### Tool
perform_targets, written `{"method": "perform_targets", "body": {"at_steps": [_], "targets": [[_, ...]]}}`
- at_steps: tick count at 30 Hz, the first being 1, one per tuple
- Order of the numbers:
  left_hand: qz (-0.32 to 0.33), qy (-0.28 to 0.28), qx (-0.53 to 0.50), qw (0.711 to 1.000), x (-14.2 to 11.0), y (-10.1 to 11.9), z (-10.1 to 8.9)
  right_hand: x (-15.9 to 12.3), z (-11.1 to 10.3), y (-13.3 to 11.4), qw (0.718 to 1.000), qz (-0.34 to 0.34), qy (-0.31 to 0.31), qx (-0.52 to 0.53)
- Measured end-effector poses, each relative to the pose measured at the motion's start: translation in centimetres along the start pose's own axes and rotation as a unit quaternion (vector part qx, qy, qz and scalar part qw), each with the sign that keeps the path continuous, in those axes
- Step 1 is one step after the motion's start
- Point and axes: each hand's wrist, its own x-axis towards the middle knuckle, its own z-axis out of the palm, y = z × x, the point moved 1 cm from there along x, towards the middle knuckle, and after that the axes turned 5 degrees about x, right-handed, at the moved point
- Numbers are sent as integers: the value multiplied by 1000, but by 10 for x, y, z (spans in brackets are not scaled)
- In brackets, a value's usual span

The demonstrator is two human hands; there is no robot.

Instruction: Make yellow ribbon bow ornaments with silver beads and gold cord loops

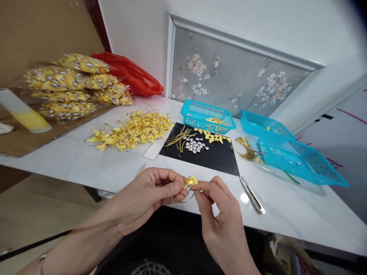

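My left hand (pixel 156 191) and my right hand (pixel 219 214) meet at the near edge of the white table (pixel 86 160). Both pinch a small yellow ribbon bow (pixel 190 181) with a thin gold wire looped beneath it. Just beyond lies a black mat (pixel 218 156) carrying silver beads (pixel 195 145), a bundle of gold wires (pixel 179 138) and a row of yellow bows (pixel 213 136). A heap of finished yellow bows (pixel 133 130) spreads out to the left of the mat.
Metal tweezers (pixel 252 195) lie right of my hands. Three turquoise baskets (pixel 208 116) stand at the back right. Bags of bows (pixel 71 86), a red plastic bag (pixel 130 74) and a white-and-yellow tube (pixel 24 110) sit far left on cardboard.
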Motion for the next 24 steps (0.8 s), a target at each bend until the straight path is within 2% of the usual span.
{"method": "perform_targets", "body": {"at_steps": [10, 24], "targets": [[-33, -19, -59, 998, -1, 0, 0, 0, 2, 2, 1000, -10, 9, 17], [-45, -30, -74, 996, 1, -1, -2, -2, 5, 4, 999, -47, 9, -1]]}}
